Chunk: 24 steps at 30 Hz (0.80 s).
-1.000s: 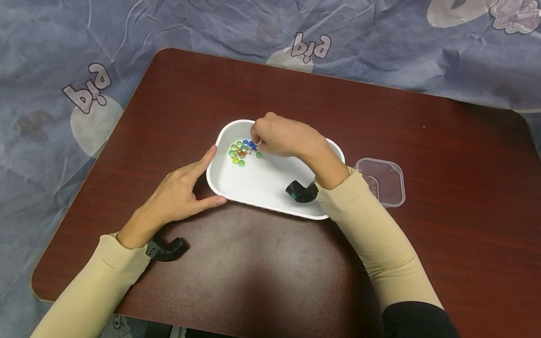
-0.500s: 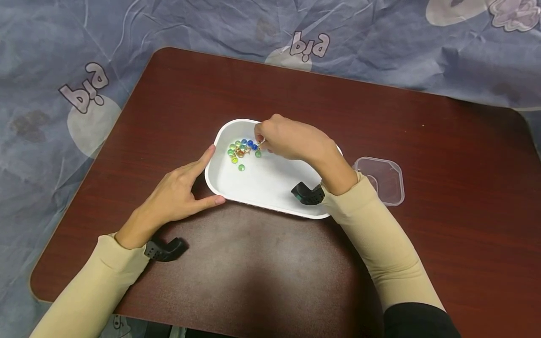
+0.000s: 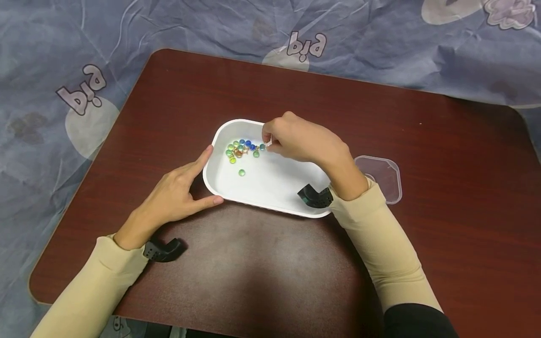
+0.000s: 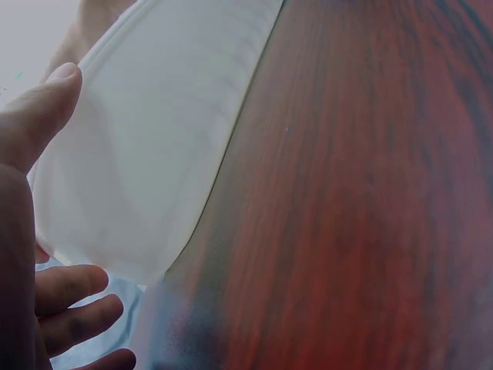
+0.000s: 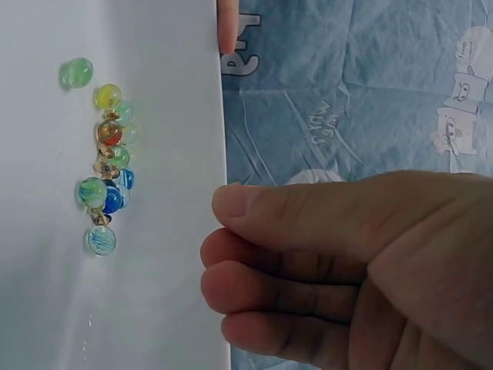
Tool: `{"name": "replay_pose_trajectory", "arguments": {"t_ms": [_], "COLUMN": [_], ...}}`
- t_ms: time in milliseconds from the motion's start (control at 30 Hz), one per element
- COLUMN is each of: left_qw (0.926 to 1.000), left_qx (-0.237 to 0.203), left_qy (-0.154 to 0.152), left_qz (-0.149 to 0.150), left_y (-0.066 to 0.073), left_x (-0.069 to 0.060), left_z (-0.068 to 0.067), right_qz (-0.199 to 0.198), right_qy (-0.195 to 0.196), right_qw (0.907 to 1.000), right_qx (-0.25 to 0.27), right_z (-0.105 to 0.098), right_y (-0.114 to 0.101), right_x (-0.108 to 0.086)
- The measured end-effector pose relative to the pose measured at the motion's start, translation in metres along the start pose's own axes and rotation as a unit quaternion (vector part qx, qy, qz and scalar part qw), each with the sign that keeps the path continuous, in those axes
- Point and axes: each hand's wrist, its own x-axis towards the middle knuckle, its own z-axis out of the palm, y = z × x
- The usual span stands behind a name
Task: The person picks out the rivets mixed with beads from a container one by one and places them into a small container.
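Observation:
A white oval tray (image 3: 274,188) holds several coloured glass marbles (image 3: 241,147) in a loose cluster toward its far left. Small gold-coloured caps (image 5: 102,220) lie among them. A green marble (image 3: 242,172) rests apart, nearer the front. My left hand (image 3: 173,192) spans the tray's left end, fingers fairly straight and thumb on the front rim. Over the far side of the tray, my right hand (image 3: 306,141) bends thumb and fingertips together. They pinch a small whitish-gold piece (image 3: 267,144) beside a bluish marble (image 3: 262,147). Its exact kind is too small to tell.
A clear plastic container (image 3: 382,180) sits right of the tray, partly behind my right sleeve. The reddish-brown table (image 3: 465,188) extends all around. Blue printed cloth (image 3: 190,23) hangs behind and beside it. Each wrist wears a black device (image 3: 164,250).
My right hand has shifted rightward with the small piece at its fingertips, and a bluish marble now shows beside them. The lone green marble has rolled toward the front. My left hand stays put.

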Motion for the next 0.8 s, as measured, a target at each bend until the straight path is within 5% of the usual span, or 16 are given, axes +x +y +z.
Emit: {"name": "replay_pose_trajectory", "arguments": {"t_ms": [800], "left_qw": [1.0000], "left_qx": [0.001], "left_qy": [-0.003], "left_qz": [-0.003], "left_y": [0.000], "left_x": [0.000], "left_z": [0.000], "right_qz": [-0.028], "right_qy": [0.068], "right_qw": [0.9969], "right_qx": [0.028], "right_z": [-0.007], "right_y": [0.005], "right_x": [-0.029]}}
